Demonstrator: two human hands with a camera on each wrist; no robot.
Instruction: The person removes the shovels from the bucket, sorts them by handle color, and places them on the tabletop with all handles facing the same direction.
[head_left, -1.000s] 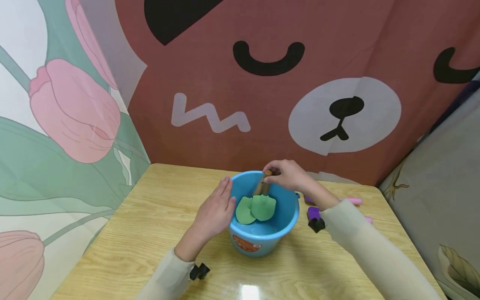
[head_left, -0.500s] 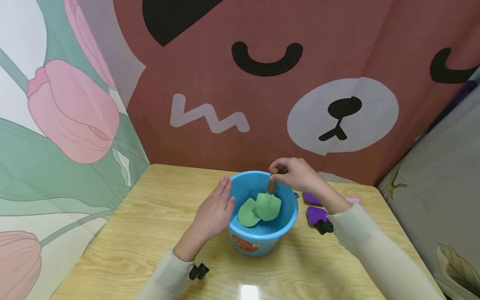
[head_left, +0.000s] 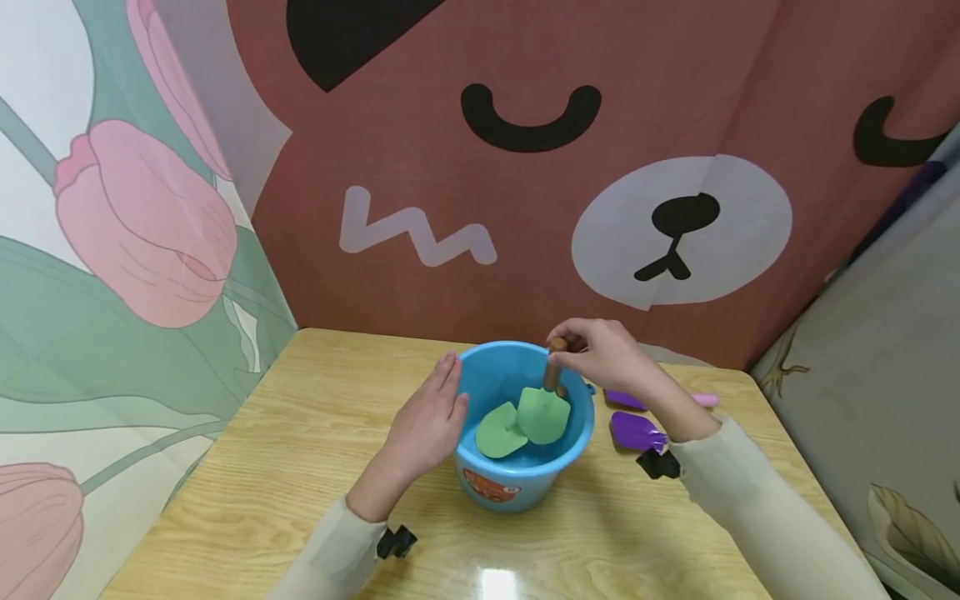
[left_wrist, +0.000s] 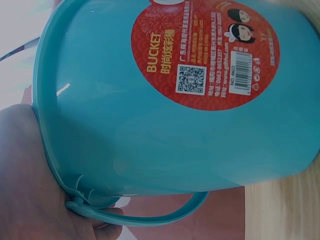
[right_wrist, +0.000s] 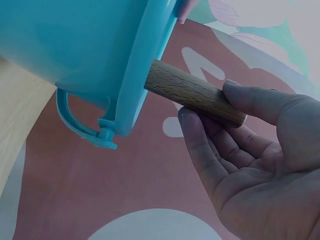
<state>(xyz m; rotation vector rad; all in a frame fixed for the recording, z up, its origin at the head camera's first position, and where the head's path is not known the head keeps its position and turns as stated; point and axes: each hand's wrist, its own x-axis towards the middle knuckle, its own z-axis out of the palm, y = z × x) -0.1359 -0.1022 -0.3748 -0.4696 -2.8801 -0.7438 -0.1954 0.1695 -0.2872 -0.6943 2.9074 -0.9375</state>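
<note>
A blue bucket [head_left: 517, 493] with a red label stands upright on the table. My right hand [head_left: 606, 358] pinches the end of the wooden handle [right_wrist: 192, 92] of a green-bladed hand trowel [head_left: 543, 417] between thumb and fingers, its blade low inside the bucket. A second green trowel [head_left: 498, 433] lies in the bucket, partly overlapped by the first blade. On the bucket's left side my left hand [head_left: 427, 417] rests with fairly straight fingers against the rim. In the left wrist view this hand [left_wrist: 30, 175] lies at the rim beside the bucket's handle [left_wrist: 150, 219].
To the right of the bucket lie two purple tools [head_left: 634, 431], partly under the right forearm; a pink handle [head_left: 705, 400] shows beyond it. The wood-grain table [head_left: 315, 450] ends at a bear-print cloth [head_left: 420, 300] behind and a patterned cloth [head_left: 885, 350] at right.
My right hand has shifted to the right along the bucket's rim with the trowel handle, and the held blade has moved right. The second trowel has turned flatter. My left hand stays put.
</note>
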